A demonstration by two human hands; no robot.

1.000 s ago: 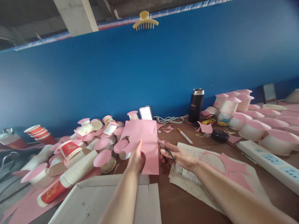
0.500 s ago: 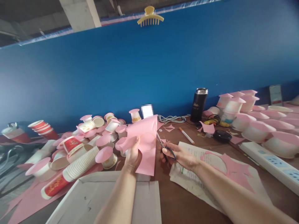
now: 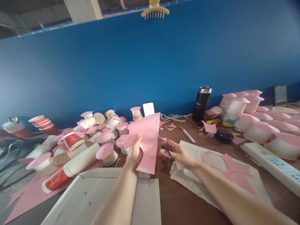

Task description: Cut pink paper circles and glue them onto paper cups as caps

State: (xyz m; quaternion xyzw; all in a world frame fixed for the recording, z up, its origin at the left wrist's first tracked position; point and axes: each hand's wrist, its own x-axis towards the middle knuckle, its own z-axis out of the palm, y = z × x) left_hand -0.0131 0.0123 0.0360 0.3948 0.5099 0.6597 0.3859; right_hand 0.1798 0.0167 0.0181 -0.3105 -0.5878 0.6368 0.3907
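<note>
A pink paper sheet (image 3: 150, 156) with a circle outlined on it hangs upright near the middle, its left side gripped by my left hand (image 3: 134, 153). The thumb of that hand lies on the front of the sheet. My right hand (image 3: 177, 153) holds dark-handled scissors (image 3: 165, 147) just right of the sheet. The blades point up and left, with their tips at the sheet's right edge beside the circle. The blades look nearly closed. Part of the right hand's fingers is hidden behind the scissor handles.
Paper cups with pink discs (image 3: 106, 153) crowd the left. More covered cups (image 3: 262, 132) fill the right, near a white power strip (image 3: 273, 161). A black bottle (image 3: 201, 104), a marker (image 3: 187, 135), a phone (image 3: 148, 108), a cardboard box (image 3: 93, 193) and pink scraps (image 3: 234, 168) lie around.
The scissors have tilted and their blades look closer together, with the right hand's fingers drawn in around the handles. The whole view has shifted slightly upward in the picture.
</note>
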